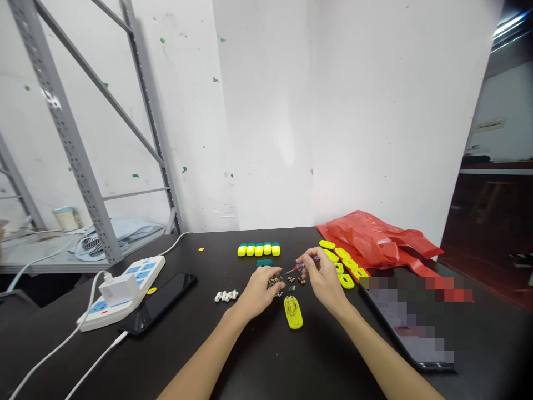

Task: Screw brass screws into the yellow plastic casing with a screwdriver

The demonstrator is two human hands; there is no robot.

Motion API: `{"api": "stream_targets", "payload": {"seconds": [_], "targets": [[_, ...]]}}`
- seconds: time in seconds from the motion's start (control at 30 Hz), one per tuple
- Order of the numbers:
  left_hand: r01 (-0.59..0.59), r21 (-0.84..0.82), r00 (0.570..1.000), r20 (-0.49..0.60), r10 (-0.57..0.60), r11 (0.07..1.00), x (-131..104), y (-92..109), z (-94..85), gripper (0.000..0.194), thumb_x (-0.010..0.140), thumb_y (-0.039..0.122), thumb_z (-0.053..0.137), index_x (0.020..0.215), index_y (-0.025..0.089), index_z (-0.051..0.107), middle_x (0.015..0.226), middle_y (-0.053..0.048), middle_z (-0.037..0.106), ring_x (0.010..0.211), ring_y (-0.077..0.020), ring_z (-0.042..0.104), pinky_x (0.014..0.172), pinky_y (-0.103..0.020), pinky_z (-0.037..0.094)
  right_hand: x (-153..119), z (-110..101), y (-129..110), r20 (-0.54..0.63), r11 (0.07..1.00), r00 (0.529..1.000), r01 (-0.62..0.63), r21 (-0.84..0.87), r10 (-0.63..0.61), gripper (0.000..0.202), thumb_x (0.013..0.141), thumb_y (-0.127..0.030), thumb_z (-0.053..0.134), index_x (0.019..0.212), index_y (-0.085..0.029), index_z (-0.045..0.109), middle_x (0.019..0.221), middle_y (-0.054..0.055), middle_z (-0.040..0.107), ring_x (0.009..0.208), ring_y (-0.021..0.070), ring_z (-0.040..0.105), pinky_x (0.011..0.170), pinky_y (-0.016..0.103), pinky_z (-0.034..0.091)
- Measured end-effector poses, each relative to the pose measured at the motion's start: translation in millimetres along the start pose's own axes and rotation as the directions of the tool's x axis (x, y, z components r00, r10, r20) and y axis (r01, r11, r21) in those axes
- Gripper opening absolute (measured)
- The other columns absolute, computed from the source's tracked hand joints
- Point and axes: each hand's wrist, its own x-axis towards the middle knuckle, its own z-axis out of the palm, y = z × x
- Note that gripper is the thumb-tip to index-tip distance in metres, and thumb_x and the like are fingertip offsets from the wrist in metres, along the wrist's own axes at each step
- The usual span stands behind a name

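Note:
My right hand (318, 273) is closed around a small screwdriver (297, 268) with a red and purple handle, its thin tip pointing left. My left hand (262, 289) is beside a pile of small brass-coloured parts (273, 281), thumb and index finger apart at the pile's edge; nothing shows between them. A yellow oval shell (293, 313) lies open side up on the dark table, nearer to me, between my forearms. Small metal parts (291, 280) lie between the hands. Two dark green pieces (264, 263) sit just behind my left hand.
Several yellow-green units (259, 249) stand in a row at the back. White pieces (226, 295), a black phone (160, 303) and a power strip (145, 275) are left. Yellow shells (345, 280), a red bag (366, 239) and a dark tablet (408, 328) are right.

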Motion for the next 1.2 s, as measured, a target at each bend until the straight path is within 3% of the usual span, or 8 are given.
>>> {"api": "stream_targets", "payload": {"seconds": [0.23, 0.43, 0.67, 0.77, 0.87, 0.93, 1.1, 1.2], "targets": [[0.001, -0.039, 1.0, -0.025, -0.002, 0.999, 1.8, 3.0, -3.0, 0.018, 0.09, 0.026, 0.055, 0.09, 0.021, 0.073, 0.087, -0.001, 0.073, 0.082, -0.0177, 0.065, 0.076, -0.028, 0.045, 0.1, 1.4, -4.6, 0.016, 0.994, 1.0, -0.006, 0.106, 0.004, 0.025, 0.093, -0.045, 0.052, 0.089, -0.02, 0.05, 0.087, 0.006, 0.068, 0.059, 0.0135, 0.058, 0.056, 0.026, 0.049], [-0.048, 0.148, 0.998, -0.043, 0.055, 0.988, 0.9, 1.0, -0.9, 0.014, 0.089, 0.026, 0.06, 0.083, 0.02, 0.07, 0.078, -0.001, 0.069, 0.075, -0.0178, 0.061, 0.069, -0.029, 0.041, -5.8, -0.3, -14.3, 0.116, 0.994, 0.988, 0.109, -0.018, -0.107, 0.016, 0.096, -0.035, 0.049, 0.092, -0.02, 0.053, 0.085, 0.005, 0.067, 0.064, 0.0144, 0.058, 0.061, 0.027, 0.049], [-0.024, 0.223, 0.992, -0.112, 0.05, 0.975, 0.6, 4.8, 0.4, 0.012, 0.086, 0.026, 0.065, 0.076, 0.021, 0.066, 0.079, -0.001, 0.069, 0.081, -0.0203, 0.058, 0.071, -0.032, 0.04, -11.8, 6.9, -10.5, 0.145, 0.952, 0.958, 0.268, -0.145, -0.247, 0.01, 0.095, -0.028, 0.048, 0.094, -0.021, 0.055, 0.085, 0.003, 0.065, 0.069, 0.0158, 0.062, 0.061, 0.027, 0.047], [-0.068, 0.154, 0.991, -0.1, 0.084, 0.986, -2.2, 12.8, -3.2, 0.01, 0.082, 0.03, 0.069, 0.09, 0.024, 0.067, 0.099, -0.002, 0.068, 0.095, -0.0226, 0.057, 0.081, -0.036, 0.041, -12.5, 8.0, -9.2, 0.125, 0.958, 0.961, 0.26, -0.124, -0.245, 0.008, 0.095, -0.028, 0.049, 0.099, -0.022, 0.051, 0.087, 0.003, 0.065, 0.071, 0.0163, 0.064, 0.063, 0.027, 0.049], [-0.138, 0.06, 0.99, -0.017, 0.14, 0.989, -7.5, 22.6, -10.2, 0.045, 0.079, 0.033, 0.07, 0.122, 0.028, 0.056, 0.126, -0.004, 0.057, 0.116, -0.0259, 0.049, 0.096, -0.042, 0.039, -11.9, 5.3, -10.2, 0.059, 0.969, 0.975, 0.221, -0.108, -0.216, 0.013, 0.095, -0.029, 0.048, 0.106, -0.022, 0.045, 0.087, 0.004, 0.065, 0.073, 0.017, 0.065, 0.065, 0.028, 0.05], [-0.163, 0.0, 0.984, 0.074, 0.163, 0.987, -10.7, 28.8, -15.3, 0.062, 0.076, 0.036, 0.072, 0.133, 0.029, 0.047, 0.134, -0.006, 0.05, 0.122, -0.0269, 0.044, 0.103, -0.044, 0.035, -10.9, 2.9, -10.5, -0.004, 0.974, 0.98, 0.197, -0.11, -0.199, 0.017, 0.095, -0.03, 0.048, 0.109, -0.022, 0.042, 0.085, 0.003, 0.064, 0.072, 0.0171, 0.064, 0.064, 0.029, 0.05], [-0.138, -0.011, 0.937, 0.322, 0.134, 0.99, -13.8, 40.2, -18.8, 0.083, 0.062, 0.056, 0.078, 0.134, 0.029, 0.047, 0.129, -0.007, 0.051, 0.115, -0.0307, 0.046, 0.1, -0.046, 0.04, -9.1, 1.3, -6.5, -0.045, 0.98, 0.986, 0.153, -0.125, -0.159, 0.023, 0.095, -0.034, 0.049, 0.112, -0.022, 0.039, 0.077, 0.0, 0.059, 0.065, 0.0164, 0.061, 0.058, 0.028, 0.048], [-0.13, 0.033, 0.925, 0.363, 0.109, 0.991, -14.1, 41.9, -13.6, 0.08, 0.059, 0.064, 0.076, 0.126, 0.027, 0.057, 0.12, -0.007, 0.054, 0.108, -0.031, 0.049, 0.097, -0.046, 0.041, -9.3, 3.7, -2.0, 0.002, 0.98, 0.989, 0.145, -0.135, -0.146, 0.024, 0.095, -0.034, 0.049, 0.113, -0.022, 0.04, 0.074, -0.001, 0.057, 0.061, 0.0157, 0.059, 0.057, 0.028, 0.047]]}}
